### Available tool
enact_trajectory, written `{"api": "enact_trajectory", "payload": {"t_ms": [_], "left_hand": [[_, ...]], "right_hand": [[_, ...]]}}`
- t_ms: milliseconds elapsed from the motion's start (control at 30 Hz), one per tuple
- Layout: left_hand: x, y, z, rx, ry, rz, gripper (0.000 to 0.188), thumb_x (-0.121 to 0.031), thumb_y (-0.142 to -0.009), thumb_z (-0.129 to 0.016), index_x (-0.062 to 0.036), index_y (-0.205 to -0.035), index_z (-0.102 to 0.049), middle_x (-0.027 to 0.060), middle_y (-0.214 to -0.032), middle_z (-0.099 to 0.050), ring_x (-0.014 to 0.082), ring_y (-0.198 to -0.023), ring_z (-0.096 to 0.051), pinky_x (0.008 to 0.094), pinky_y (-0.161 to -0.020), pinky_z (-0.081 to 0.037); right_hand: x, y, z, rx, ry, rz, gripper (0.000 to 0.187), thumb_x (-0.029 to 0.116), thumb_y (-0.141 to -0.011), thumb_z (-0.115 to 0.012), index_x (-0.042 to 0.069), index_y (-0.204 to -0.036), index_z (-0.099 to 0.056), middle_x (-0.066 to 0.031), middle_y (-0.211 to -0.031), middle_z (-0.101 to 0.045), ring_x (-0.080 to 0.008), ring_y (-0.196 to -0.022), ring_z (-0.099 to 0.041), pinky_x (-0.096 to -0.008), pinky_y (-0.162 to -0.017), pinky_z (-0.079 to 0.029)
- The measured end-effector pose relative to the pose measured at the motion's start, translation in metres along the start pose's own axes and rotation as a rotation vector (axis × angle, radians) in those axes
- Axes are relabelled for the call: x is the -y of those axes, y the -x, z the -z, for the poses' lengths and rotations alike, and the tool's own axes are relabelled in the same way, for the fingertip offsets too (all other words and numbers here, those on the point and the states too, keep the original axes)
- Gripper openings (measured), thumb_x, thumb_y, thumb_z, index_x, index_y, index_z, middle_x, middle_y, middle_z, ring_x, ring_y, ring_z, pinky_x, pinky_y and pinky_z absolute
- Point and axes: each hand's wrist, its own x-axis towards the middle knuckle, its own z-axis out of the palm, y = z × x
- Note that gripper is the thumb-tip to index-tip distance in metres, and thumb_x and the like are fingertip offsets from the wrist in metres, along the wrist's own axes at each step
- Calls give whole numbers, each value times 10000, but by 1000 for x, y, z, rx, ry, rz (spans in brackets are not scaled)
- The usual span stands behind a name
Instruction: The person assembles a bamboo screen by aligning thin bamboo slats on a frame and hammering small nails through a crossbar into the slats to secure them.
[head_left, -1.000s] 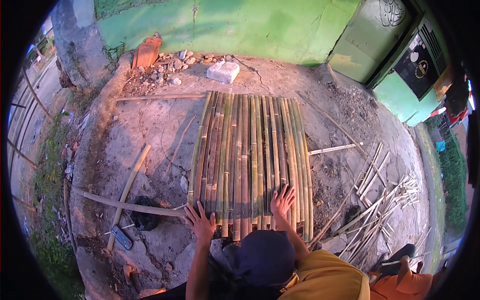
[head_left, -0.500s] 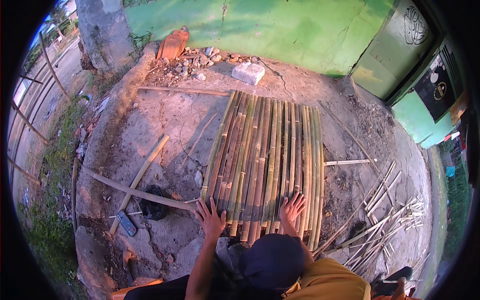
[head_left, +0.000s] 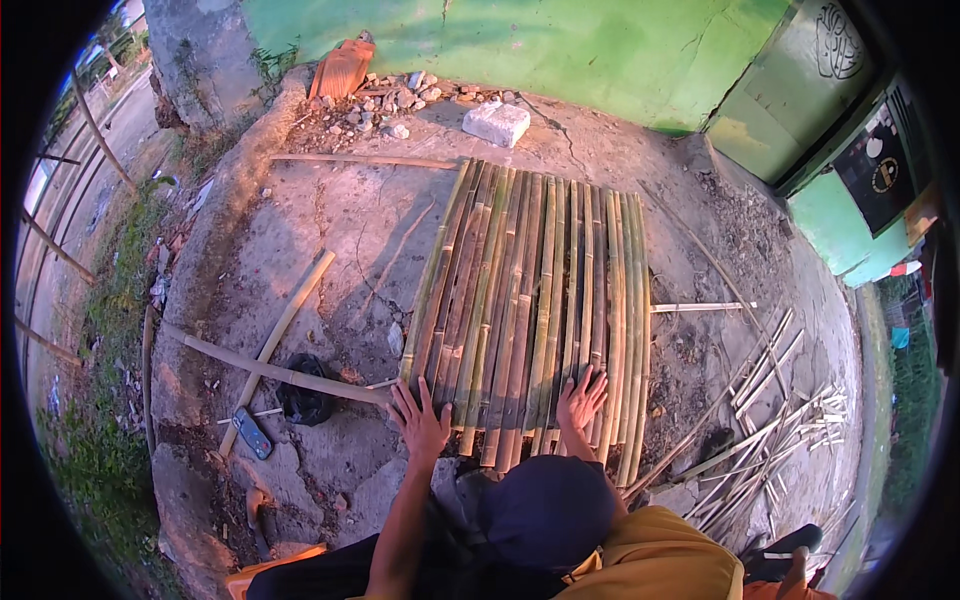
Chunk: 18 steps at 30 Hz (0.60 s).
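Note:
A broad row of bamboo strips (head_left: 520,290), green to brown, lies side by side on the ground before me, their near ends uneven. My left hand (head_left: 424,424) is open at the row's near left corner, fingers spread and pointing away from me. Farther right, my right hand (head_left: 580,402) rests with fingers spread on top of the strips near their close end. Neither hand holds anything. A dark blue rounded shape (head_left: 548,510) at the bottom covers part of my right forearm and some strip ends.
Left of the row, a long bamboo piece (head_left: 270,372) crosses another, beside a black bag (head_left: 307,390) and a phone (head_left: 252,433). Thin offcuts (head_left: 770,460) pile up at the right. A whitish block (head_left: 497,124) and rubble (head_left: 385,100) lie near the green wall (head_left: 560,60).
The ground and bamboo row sit slightly higher in the view. Both hands keep nearly the same place against the strips, fingers still spread.

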Motion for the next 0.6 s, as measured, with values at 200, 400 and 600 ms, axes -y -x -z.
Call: {"api": "enact_trajectory", "payload": {"t_ms": [200,400,600], "left_hand": [[-13,-5,-6,4,28,-26,813,-524,-976,-545,-86,-1611,-284,315,-1654,-129,505,-1531,-115,693,-1191,-104],[-13,-4,-3,11,32,-18,820,-545,-977,-537,-111,-1620,-270,303,-1660,-124,497,-1533,-119,694,-1190,-105],[8,3,7,50,8,33,835,-526,-972,-573,-123,-1626,-245,290,-1668,-90,490,-1536,-110,687,-1191,-117]], "right_hand": [[-2,-5,21,46,-141,-17,701,307,-976,-607,119,-1582,-309,-266,-1638,-209,-446,-1538,-151,-603,-1233,-110],[1,74,29,125,-267,579,441,231,-905,-674,72,-1303,-575,-206,-1450,-463,-382,-1303,-489,-501,-1077,-404],[-18,144,39,402,-370,618,348,249,-929,-650,65,-1222,-617,-186,-1329,-572,-339,-1181,-601,-462,-980,-500]]}}
